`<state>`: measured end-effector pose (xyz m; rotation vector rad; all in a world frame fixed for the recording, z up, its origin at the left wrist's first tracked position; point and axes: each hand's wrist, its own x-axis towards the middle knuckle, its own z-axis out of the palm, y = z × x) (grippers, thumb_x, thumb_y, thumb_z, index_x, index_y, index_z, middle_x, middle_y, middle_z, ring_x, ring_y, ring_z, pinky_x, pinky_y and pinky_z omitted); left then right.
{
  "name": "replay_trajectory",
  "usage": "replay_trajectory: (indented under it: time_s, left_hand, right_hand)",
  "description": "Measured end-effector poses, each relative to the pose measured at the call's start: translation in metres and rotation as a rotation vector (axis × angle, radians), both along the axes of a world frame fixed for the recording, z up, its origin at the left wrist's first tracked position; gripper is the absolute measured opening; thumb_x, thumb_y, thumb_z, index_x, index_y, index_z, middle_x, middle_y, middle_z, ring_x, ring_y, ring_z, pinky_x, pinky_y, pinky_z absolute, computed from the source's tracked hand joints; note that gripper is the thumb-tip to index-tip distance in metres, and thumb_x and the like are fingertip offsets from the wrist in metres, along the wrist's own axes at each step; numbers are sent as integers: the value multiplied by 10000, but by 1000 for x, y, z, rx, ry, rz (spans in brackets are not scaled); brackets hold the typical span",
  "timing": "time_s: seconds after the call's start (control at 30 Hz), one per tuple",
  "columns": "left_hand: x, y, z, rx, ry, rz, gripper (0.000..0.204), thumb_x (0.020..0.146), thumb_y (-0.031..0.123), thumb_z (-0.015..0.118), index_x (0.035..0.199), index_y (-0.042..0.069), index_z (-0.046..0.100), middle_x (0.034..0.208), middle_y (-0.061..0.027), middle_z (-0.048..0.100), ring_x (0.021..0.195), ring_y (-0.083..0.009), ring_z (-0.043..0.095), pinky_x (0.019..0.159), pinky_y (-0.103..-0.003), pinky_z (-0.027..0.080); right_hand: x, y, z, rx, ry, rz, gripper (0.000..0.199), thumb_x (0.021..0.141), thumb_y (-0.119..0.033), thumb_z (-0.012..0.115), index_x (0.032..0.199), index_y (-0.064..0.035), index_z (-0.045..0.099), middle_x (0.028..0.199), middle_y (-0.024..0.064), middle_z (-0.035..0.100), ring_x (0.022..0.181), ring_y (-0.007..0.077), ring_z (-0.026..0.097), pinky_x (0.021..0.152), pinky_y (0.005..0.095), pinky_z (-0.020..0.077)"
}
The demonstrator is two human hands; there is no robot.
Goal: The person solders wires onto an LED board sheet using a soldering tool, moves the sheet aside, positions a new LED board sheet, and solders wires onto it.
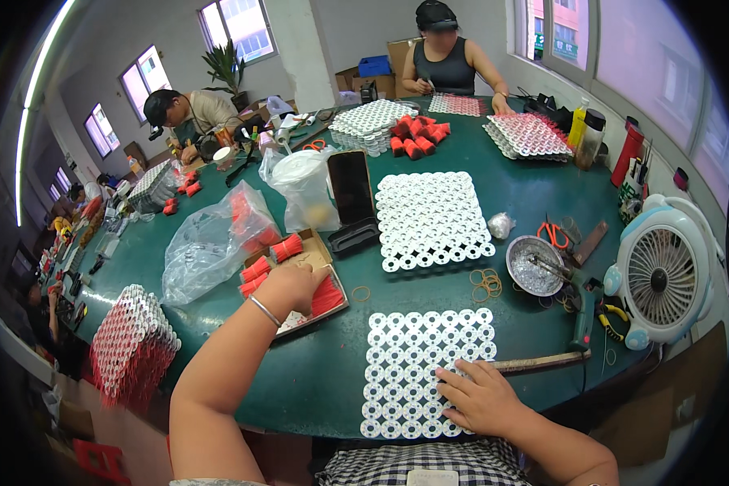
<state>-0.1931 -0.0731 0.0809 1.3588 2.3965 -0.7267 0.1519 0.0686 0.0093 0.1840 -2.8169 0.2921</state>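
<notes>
Green felt-like tabletop (340, 364) fills a crowded workshop, with other people seated at its far side.

The left hand (293, 285) reaches into a shallow cardboard box (320, 253) and closes over the red bundles (326, 296) lying there; whether the fingers already pinch one I cannot tell. The right hand (478, 397) lies flat, fingers spread and holding nothing, on the lower right corner of the near white ring tray (425, 368).

Judging by its bare white sockets, that tray looks unfilled, so the work on it seems barely begun. Beyond the right hand a second white tray (431, 219) also looks bare, while finished-looking trays with red tops (529, 134) sit far across.

Just past the left hand lie a clear plastic bag (211, 243) with red pieces inside and a knotted white bag (304, 186). Brown cartons and a blue crate (374, 65) stand far behind. A yellow bottle (577, 125) and red flask (628, 152) stand far right.
</notes>
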Motion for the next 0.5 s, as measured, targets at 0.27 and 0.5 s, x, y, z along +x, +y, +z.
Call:
replay_trajectory:
  time_s: [0.27,0.5]
  left_hand:
    - [5,-31,-45,609,30,-44,643,831,368,624,1379,135,379,1374,-155,413,1269,-336,396,978,-452,402]
    - [2,-38,-58,398,-91,-99,622,921,333,507,1459,160,248,1519,-108,213,1385,-400,184,1079,-571,203]
  right_hand:
    - [6,6,1,24,-46,65,383,767,-349,662,1076,-127,617,1279,8,540,1133,252,497,938,410,396]
    - [9,8,-1,44,-40,68,378,774,-343,660,1087,-136,613,1290,6,532,1139,252,498,942,416,397]
